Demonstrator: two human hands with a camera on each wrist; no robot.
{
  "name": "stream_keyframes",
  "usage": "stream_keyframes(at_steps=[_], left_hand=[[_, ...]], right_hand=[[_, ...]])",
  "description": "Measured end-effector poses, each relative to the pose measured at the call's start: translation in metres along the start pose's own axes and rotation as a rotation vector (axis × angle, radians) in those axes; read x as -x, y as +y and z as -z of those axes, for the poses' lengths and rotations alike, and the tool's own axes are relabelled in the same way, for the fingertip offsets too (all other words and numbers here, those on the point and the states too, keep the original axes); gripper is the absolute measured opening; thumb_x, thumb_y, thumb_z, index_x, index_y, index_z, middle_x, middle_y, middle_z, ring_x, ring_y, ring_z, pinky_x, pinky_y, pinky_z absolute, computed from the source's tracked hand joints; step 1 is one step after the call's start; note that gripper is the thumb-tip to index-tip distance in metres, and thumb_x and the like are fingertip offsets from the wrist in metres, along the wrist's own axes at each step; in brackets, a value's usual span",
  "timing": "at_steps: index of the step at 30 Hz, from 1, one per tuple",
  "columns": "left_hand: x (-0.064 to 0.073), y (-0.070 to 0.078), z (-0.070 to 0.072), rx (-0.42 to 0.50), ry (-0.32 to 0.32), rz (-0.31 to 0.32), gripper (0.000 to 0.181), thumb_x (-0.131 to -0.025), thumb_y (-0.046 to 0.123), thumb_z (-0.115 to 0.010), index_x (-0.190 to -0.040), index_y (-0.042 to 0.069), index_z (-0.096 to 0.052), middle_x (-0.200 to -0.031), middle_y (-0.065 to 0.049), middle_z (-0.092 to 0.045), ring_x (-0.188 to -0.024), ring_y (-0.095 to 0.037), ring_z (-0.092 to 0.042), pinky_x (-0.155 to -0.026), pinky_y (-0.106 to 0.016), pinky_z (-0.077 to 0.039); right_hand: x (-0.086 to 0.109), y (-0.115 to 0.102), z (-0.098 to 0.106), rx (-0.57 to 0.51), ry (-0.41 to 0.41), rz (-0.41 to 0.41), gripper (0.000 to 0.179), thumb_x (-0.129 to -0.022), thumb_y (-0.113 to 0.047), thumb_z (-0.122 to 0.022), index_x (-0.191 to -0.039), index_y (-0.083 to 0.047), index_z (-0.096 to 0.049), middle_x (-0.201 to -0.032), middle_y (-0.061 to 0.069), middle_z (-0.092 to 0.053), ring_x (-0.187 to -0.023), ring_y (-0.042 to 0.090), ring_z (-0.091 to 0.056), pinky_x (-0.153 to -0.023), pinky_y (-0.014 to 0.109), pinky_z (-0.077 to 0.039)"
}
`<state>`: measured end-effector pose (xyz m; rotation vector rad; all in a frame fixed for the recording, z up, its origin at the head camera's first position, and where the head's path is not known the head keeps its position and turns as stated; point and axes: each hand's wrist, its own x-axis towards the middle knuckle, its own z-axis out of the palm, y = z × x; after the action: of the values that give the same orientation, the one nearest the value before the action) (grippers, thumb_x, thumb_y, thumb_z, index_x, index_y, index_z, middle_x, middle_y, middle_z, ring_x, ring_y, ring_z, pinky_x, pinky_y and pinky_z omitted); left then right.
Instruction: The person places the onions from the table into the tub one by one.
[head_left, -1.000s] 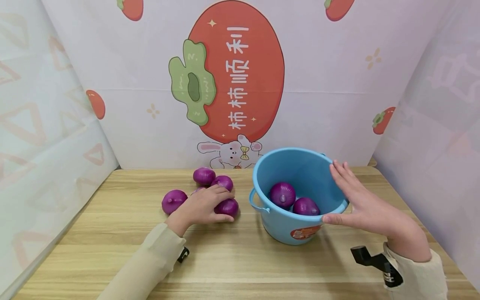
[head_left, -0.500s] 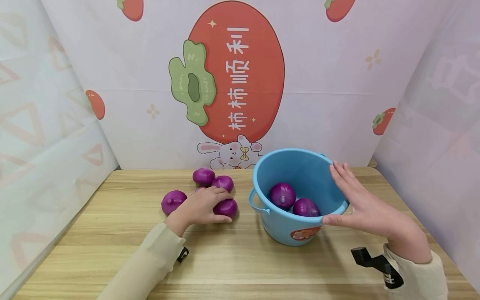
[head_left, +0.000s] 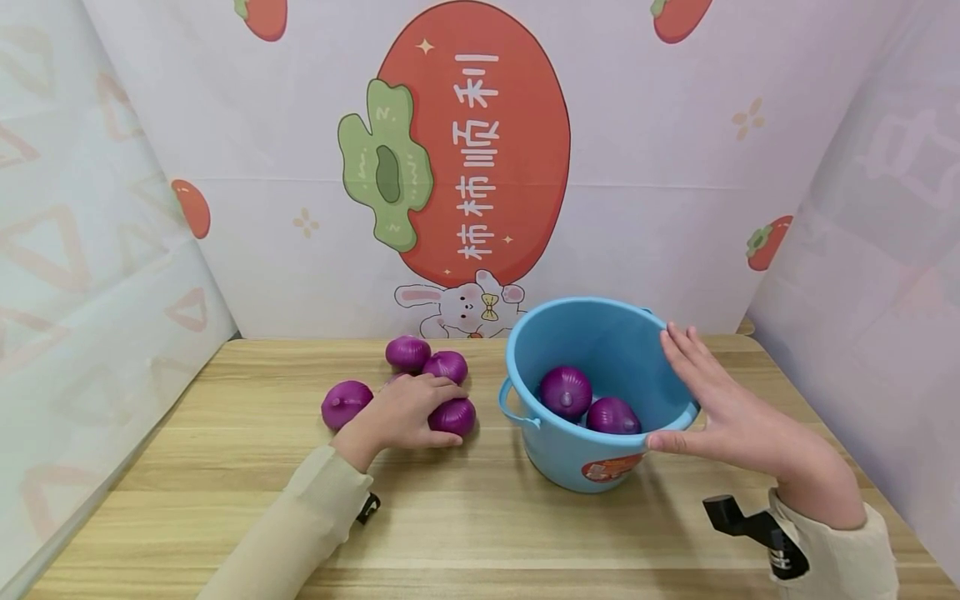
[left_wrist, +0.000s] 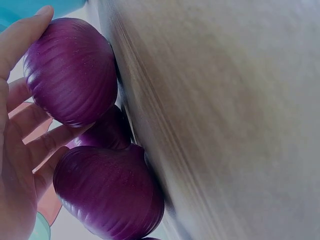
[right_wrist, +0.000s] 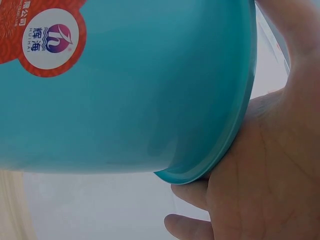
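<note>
My left hand (head_left: 405,417) is over a group of purple onions on the left of the table. It holds the nearest right-hand onion (head_left: 454,417), thumb on one side and fingers on the other; in the left wrist view this onion (left_wrist: 72,72) lies against the table. Another onion (left_wrist: 110,192) sits beside the little finger. My right hand (head_left: 723,417) rests on the right rim of a blue bucket (head_left: 555,458), with thumb and straight fingers spread along it. The right wrist view shows the rim against the palm.
Inside the bucket lie two onions, one at the left (head_left: 566,392) and one at the front (head_left: 612,415). More onions, one at the back (head_left: 408,354) and one at the far left (head_left: 347,405), surround my left hand. Behind the wooden table (head_left: 465,533) hangs a printed cloth (head_left: 645,233).
The onion under my left hand has shifted very slightly left, and the thumb has come in a little with it. My right hand keeps its place on the bucket rim.
</note>
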<state>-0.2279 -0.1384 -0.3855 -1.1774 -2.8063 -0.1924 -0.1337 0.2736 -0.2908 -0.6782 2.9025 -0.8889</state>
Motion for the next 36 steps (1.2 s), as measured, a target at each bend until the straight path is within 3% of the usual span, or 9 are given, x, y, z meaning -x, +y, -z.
stream_keyframes(at_steps=[17, 36], left_hand=[[-0.0003, 0.0031, 0.002, 0.007, -0.007, -0.011, 0.061, -0.081, 0.058, -0.073, -0.127, 0.018, -0.066, -0.122, 0.001, -0.071, -0.104, -0.015, -0.069, -0.091, -0.037, -0.057], [-0.0014, 0.0031, 0.001, 0.033, -0.029, 0.007, 0.063, -0.081, 0.061, -0.072, -0.127, 0.02, -0.065, -0.123, 0.002, -0.069, -0.108, -0.015, -0.066, -0.094, -0.037, -0.056]], right_hand=[[0.0005, -0.0006, -0.0001, 0.0, 0.002, 0.008, 0.118, -0.079, -0.041, -0.081, -0.161, -0.015, 0.0, -0.169, 0.008, 0.007, -0.154, 0.033, 0.019, -0.104, 0.082, -0.015], [0.0005, 0.0007, -0.0001, 0.006, 0.0, 0.004, 0.119, -0.079, -0.041, -0.082, -0.161, -0.015, 0.0, -0.169, 0.007, 0.008, -0.154, 0.032, 0.02, -0.104, 0.083, -0.016]])
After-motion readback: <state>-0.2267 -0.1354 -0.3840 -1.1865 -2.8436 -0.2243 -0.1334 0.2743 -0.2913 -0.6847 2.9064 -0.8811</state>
